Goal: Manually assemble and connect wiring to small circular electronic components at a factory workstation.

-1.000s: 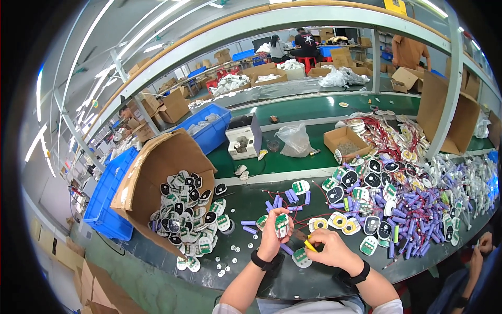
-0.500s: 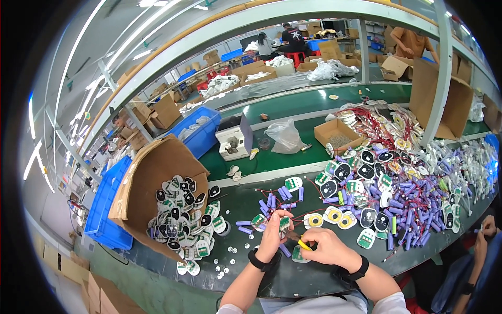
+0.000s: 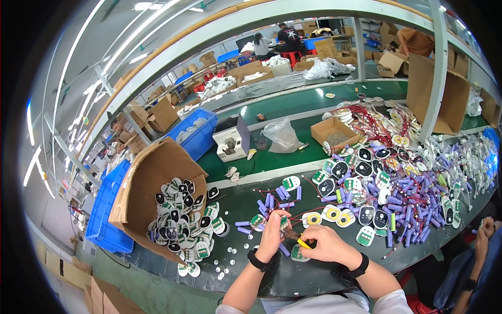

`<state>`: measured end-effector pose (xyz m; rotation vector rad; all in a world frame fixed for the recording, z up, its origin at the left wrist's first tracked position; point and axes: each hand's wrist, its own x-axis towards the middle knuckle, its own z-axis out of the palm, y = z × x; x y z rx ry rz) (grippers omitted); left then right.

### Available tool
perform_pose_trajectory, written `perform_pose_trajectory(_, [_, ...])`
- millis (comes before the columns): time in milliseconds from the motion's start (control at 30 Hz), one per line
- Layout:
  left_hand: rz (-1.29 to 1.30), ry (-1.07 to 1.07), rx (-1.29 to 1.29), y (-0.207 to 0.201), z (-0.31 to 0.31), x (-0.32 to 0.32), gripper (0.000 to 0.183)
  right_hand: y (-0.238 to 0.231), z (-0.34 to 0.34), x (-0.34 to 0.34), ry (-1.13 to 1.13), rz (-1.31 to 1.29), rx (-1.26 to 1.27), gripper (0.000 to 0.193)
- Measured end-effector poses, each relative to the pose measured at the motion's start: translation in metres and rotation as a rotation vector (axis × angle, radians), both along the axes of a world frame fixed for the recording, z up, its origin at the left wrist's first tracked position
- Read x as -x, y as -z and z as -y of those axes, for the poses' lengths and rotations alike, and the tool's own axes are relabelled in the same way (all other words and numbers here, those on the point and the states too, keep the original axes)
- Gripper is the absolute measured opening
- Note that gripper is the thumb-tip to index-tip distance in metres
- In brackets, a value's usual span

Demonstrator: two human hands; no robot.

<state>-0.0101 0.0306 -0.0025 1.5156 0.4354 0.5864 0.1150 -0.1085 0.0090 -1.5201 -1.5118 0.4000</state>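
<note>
Workshop, head view: green-topped benches and cartons fill the upper frame; my dark workbench [image 3: 209, 280] crosses the lower part.
Left of frame: an open cardboard box [image 3: 128, 196] tilts, holding many small boards and black-faced plates.
Right of frame: a heap of purple cells [image 3: 413, 222] with red wires; another person's hands [image 3: 487, 229] show at the edge.
Left hand: my left hand [image 3: 269, 238] pinches a green circuit board [image 3: 284, 223], lower centre, fingers closed round it.
Right hand: my right hand [image 3: 328, 245] grips a yellow-handled tool [image 3: 303, 243], its dark tip at the board; I cannot tell whether the jaws touch it.
Step in hand: I seem to be working the tool at the board's lower edge.
Next move: calls for a steady left pinch and careful tip placement.
</note>
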Motion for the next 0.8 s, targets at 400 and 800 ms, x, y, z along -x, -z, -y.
perform_pose_trajectory(400, [-0.037,0.092,-0.060,-0.001,-0.001,0.002,0.044,0.002,0.001,-0.012,-0.141,-0.256,0.203,0.014])
perform_pose_trajectory(800, [-0.044,0.090,0.017,-0.005,0.004,0.003,0.037,0.003,0.002,-0.016,-0.171,-0.355,0.262,0.015])
